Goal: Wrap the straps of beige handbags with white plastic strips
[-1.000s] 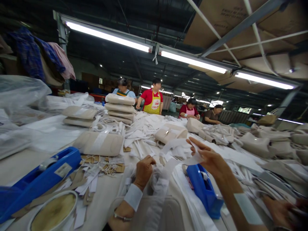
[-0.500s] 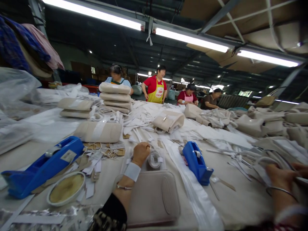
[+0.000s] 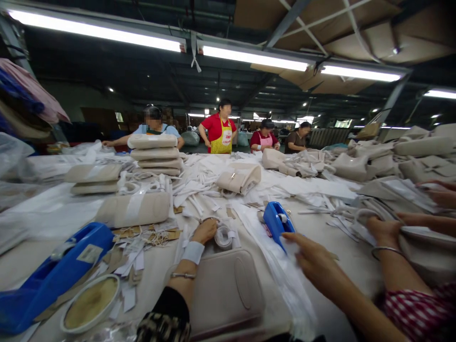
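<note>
A beige handbag (image 3: 228,289) lies flat in front of me, with an oval stitched outline on its face. At its top edge my left hand (image 3: 205,231) is closed on the bag's strap, beside a rolled-up coil (image 3: 223,237) of strap wrapped in white. The fingertips partly hide the grip. My right hand (image 3: 306,251) reaches in from the lower right, just in front of a blue tape dispenser (image 3: 278,221). Between its fingers is a whitish, translucent piece of tape (image 3: 290,247), smeared by motion.
A second blue tape dispenser (image 3: 64,270) and a round tub (image 3: 90,304) stand at left, near paper tags (image 3: 131,256). Beige bags (image 3: 155,152) are stacked behind. To the right, a co-worker's hands (image 3: 384,232) hold beige material. Several people work across the table.
My right hand has come into view beside the nearer-right tape dispenser. My left hand stays at the bag's top edge, its fingers lower. The view has turned right.
</note>
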A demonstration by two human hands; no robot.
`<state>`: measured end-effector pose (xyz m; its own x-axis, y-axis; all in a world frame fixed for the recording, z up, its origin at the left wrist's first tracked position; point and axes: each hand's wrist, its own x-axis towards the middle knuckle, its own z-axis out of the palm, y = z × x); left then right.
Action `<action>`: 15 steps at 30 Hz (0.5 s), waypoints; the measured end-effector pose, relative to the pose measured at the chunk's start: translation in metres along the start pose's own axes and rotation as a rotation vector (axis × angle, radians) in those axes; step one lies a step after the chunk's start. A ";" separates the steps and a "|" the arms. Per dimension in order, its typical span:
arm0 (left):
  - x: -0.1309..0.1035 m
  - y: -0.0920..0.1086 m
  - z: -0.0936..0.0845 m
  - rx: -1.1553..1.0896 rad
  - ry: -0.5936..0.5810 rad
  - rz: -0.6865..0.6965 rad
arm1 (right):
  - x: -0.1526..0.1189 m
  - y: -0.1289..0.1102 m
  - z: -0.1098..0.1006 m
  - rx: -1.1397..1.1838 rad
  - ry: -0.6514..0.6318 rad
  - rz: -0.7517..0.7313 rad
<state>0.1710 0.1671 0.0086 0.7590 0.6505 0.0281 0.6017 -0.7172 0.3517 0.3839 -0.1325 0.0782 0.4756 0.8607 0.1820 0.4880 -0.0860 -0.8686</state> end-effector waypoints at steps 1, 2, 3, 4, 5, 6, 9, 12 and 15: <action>0.002 -0.001 0.001 0.003 -0.010 0.013 | 0.009 -0.004 0.024 -0.207 0.003 0.027; 0.004 -0.003 0.002 0.006 -0.018 0.024 | 0.020 -0.008 0.047 -0.332 -0.035 0.065; 0.006 -0.005 0.004 0.008 -0.024 0.033 | 0.033 -0.010 0.066 -0.352 -0.049 0.078; 0.008 -0.007 0.006 0.009 -0.028 0.039 | 0.046 -0.011 0.082 -0.365 -0.066 0.087; 0.010 -0.009 0.008 0.009 -0.031 0.043 | 0.059 -0.009 0.095 -0.351 -0.086 0.095; 0.012 -0.012 0.010 0.007 -0.035 0.047 | 0.070 -0.005 0.103 -0.326 -0.100 0.102; 0.018 -0.019 0.015 -0.021 -0.045 0.054 | 0.092 0.012 0.112 -0.241 -0.148 0.151; 0.022 -0.024 0.014 -0.087 -0.049 0.070 | 0.101 0.028 0.110 -0.093 -0.223 0.239; 0.022 -0.025 0.009 -0.184 -0.031 0.081 | 0.102 0.036 0.108 0.088 -0.328 0.331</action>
<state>0.1749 0.1976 -0.0085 0.8119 0.5827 0.0358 0.4849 -0.7071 0.5146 0.3710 0.0068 0.0157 0.3318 0.9084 -0.2543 0.2786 -0.3519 -0.8936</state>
